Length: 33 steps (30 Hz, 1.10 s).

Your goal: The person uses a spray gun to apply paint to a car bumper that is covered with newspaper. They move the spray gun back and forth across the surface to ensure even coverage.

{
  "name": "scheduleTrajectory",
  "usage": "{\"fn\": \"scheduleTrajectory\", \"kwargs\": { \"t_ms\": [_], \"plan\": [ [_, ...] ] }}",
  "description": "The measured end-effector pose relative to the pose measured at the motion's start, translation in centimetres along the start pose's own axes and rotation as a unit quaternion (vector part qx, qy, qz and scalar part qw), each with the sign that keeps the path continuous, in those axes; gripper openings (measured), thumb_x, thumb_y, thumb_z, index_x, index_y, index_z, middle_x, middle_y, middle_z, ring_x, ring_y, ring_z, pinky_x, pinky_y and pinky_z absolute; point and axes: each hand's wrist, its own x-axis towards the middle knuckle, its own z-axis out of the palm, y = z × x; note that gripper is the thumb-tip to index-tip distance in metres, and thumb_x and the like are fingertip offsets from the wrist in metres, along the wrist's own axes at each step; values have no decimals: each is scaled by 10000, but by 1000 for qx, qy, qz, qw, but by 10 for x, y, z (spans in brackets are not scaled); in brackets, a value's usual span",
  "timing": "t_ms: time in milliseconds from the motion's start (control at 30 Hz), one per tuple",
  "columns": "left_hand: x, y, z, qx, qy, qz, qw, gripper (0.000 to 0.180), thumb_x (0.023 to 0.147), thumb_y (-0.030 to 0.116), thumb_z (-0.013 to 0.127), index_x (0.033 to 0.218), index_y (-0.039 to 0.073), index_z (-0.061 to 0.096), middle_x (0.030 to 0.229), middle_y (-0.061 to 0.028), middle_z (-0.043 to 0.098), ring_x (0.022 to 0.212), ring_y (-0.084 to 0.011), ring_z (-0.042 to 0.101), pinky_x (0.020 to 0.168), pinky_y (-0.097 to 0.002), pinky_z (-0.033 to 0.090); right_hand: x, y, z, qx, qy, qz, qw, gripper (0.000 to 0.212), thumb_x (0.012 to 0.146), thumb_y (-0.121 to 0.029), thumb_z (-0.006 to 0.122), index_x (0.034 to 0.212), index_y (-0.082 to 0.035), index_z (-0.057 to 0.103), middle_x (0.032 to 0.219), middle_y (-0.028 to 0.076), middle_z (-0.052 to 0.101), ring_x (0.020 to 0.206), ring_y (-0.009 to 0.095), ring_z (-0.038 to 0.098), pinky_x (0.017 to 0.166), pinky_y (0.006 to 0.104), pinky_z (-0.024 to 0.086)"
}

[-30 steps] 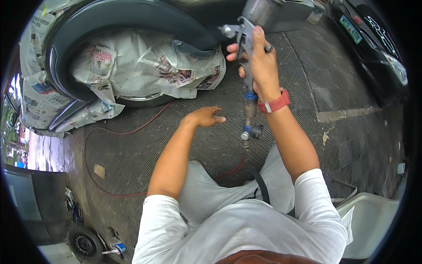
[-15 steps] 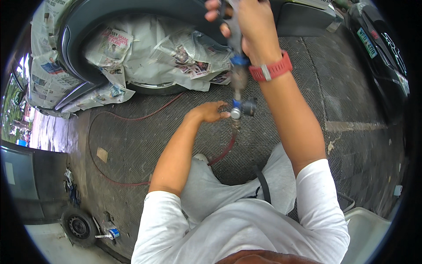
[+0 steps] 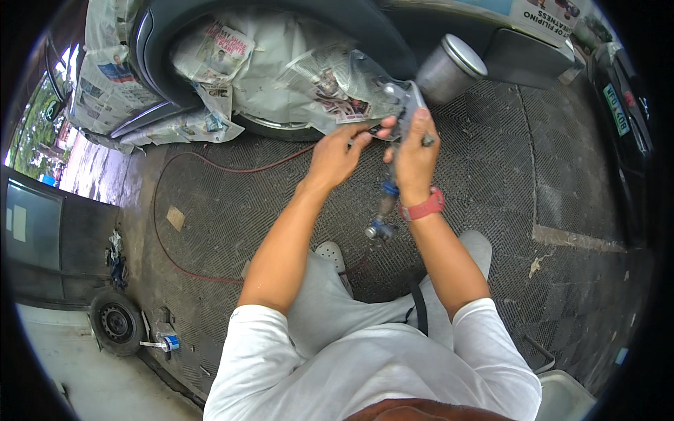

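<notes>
A metal spray gun (image 3: 406, 116) with a silver cup (image 3: 453, 69) is in my right hand (image 3: 415, 151), whose fingers wrap round its handle. Below the handle hang blue-banded air fittings (image 3: 386, 196) and a small regulator (image 3: 378, 230), blurred by motion. My left hand (image 3: 337, 156) is just left of the gun, its thumb and fingers bent together beside a small dark piece. What those fingers hold, if anything, is not clear. A red air hose (image 3: 210, 278) loops over the floor on the left.
Ahead stands a dark car body (image 3: 379, 35), its wheel area masked with newspaper (image 3: 281, 77). Another black vehicle part (image 3: 621, 140) with a plate is at the far right. A spare wheel (image 3: 118, 321) stands lower left on the ridged dark floor (image 3: 477, 189).
My right hand has lowered and turned the spray gun, bringing its cup into view. The regulator has swung lower, and my left hand has moved off it, up beside the gun.
</notes>
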Motion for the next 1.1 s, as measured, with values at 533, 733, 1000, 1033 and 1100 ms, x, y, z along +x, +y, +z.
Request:
{"fn": "scheduleTrajectory", "kwargs": {
  "t_ms": [533, 733, 1000, 1033, 1100],
  "plan": [
    [-84, 16, -43, -72, 115, -98, 986, 486, 1057, 166, 569, 1501, -27, 528, 1337, -175, 670, 1117, -290, 656, 966, -433, 528, -12, -16, 58, -211, -421, -209, 857, 1386, 898, -825, 628, 1623, 207, 51, 1601, 526, 253, 1565, 529, 315, 1270, 467, 340],
    [-61, 14, -46, -352, 265, -133, 888, 710, 1099, 651, 474, 1403, 27, 621, 1213, -112, 738, 1102, -169, 670, 717, -291, 472, -9, -39, -25, -257, -460, -120, 842, 902, 1003, -546, 707, 1635, 19, 399, 1550, 306, 553, 1449, 400, 554, 1198, 447, 430],
    [-38, -62, -23, -544, 205, -95, 808, 759, 1067, 692, 489, 1377, 10, 610, 1199, -119, 753, 1047, -182, 725, 558, -238, 410, -115, 58, -219, -466, -183, 70, 863, 651, 1023, -333, 739, 1501, 69, 558, 1401, 272, 682, 1321, 425, 647, 1150, 453, 478],
    [-30, -69, -23, -548, 199, -85, 808, 762, 1065, 695, 489, 1377, 10, 608, 1211, -122, 751, 1044, -185, 727, 558, -238, 410, -131, 62, -232, -480, -158, 52, 861, 598, 1017, -297, 750, 1467, 66, 598, 1358, 257, 712, 1271, 417, 679, 1126, 445, 497],
    [-13, -82, -26, -546, 192, -66, 813, 766, 1057, 707, 496, 1350, 11, 620, 1187, -126, 756, 1026, -192, 731, 557, -243, 408, -148, 58, -234, -562, -127, -20, 817, 536, 1008, -263, 761, 1421, 57, 643, 1313, 244, 734, 1220, 393, 704, 1098, 432, 516]
  ]
}}
